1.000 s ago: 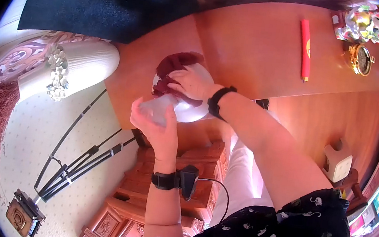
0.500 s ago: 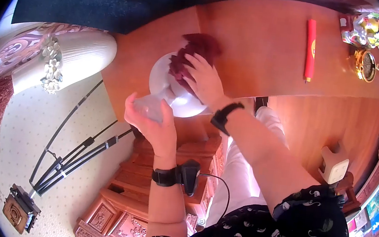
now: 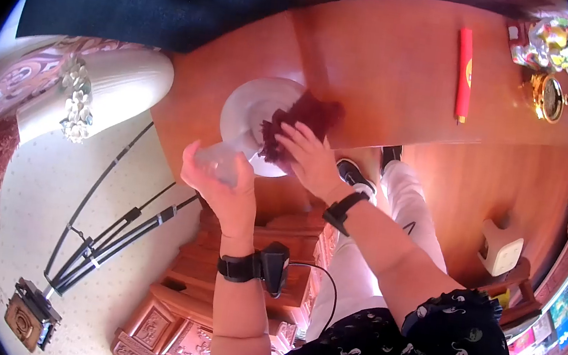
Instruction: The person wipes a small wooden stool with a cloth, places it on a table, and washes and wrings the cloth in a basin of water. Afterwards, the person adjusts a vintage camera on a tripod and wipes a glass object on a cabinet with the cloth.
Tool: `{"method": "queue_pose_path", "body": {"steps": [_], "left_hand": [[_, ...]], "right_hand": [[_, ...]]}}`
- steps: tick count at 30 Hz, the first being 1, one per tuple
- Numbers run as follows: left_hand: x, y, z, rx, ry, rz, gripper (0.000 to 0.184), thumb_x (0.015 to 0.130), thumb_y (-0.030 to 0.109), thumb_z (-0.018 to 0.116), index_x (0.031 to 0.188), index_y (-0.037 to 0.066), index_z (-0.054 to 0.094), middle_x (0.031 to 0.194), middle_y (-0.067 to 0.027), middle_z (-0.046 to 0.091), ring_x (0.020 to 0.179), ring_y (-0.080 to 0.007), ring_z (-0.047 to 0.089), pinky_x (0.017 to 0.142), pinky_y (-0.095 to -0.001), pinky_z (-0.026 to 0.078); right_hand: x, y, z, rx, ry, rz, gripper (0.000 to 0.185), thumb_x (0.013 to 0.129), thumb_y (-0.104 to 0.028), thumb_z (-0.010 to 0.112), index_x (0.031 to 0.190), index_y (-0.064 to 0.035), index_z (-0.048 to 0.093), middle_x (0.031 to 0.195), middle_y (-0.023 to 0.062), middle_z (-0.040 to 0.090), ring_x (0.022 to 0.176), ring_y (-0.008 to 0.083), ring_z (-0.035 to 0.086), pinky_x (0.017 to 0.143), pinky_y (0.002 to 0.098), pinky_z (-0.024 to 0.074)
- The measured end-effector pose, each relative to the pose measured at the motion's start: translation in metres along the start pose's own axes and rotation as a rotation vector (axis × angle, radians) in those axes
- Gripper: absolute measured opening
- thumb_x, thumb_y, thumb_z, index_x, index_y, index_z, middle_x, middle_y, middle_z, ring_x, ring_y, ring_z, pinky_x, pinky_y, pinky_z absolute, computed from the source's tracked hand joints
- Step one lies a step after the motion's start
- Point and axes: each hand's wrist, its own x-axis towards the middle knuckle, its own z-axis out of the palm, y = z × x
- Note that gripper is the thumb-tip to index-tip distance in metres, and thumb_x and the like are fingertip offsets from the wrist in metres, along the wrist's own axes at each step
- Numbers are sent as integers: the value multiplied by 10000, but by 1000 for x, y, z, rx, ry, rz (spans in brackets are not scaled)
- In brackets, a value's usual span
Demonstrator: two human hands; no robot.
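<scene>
A white round dish (image 3: 241, 110), which looks glossy, is held over the near left part of the wooden table. My left hand (image 3: 228, 195) is curled around a pale, translucent part at the dish's near side, perhaps its foot; how that part joins the dish is hard to make out. Against the dish's right side lies a dark red cloth (image 3: 320, 114), bunched up. My right hand (image 3: 309, 159) rests on this cloth with its fingers bent into it, and the cloth hides part of the dish.
On the wooden table (image 3: 390, 63) lie a red stick-like packet (image 3: 464, 75), a gold round ornament (image 3: 547, 98) and a colourful figurine (image 3: 559, 48). A white vase (image 3: 126, 80) stands left, above a black tripod (image 3: 95, 239). A carved wooden cabinet (image 3: 188, 322) is below.
My right hand and the cloth have moved right and toward me along the dish, uncovering more of its far left side. My left hand has shifted slightly left, still holding the pale part.
</scene>
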Motion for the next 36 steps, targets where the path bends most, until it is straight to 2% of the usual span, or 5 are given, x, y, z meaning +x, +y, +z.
{"method": "queue_pose_path", "body": {"steps": [7,15,19,27,36], "left_hand": [[2,-1,0,28,21,-22,600,692,85,662,1220,36,382,1137,-166,364,1044,-314,373,896,-389,349],[6,-3,-1,112,-5,0,622,739,63,635,1269,43,311,1174,-157,314,1076,-295,374,928,-401,355],[2,-2,-1,107,-13,-14,617,742,60,643,1264,48,314,1168,-154,318,1066,-292,382,920,-405,359],[1,0,1,68,3,15,601,762,67,632,1271,72,314,1179,-156,297,1073,-288,359,916,-416,357],[0,4,2,58,2,-6,617,767,92,639,1285,86,304,1181,-173,299,1066,-301,340,903,-417,360]], "right_hand": [[120,24,-6,57,-275,-321,374,786,-126,472,1147,-121,568,1285,49,487,1229,222,390,984,480,283],[206,-51,23,-222,-1269,-204,434,841,-294,433,1250,-179,520,1346,-16,435,1307,175,298,1112,412,127],[201,-17,24,-48,-1038,-476,415,812,-253,460,1194,-124,560,1338,44,437,1268,260,344,1050,444,236],[111,37,-2,96,-86,-211,374,751,-178,544,1121,-140,578,1316,83,423,1216,299,375,860,472,431],[-66,-34,45,39,-91,87,483,725,-19,538,1204,-50,494,1405,120,309,1283,318,298,964,417,363]]}}
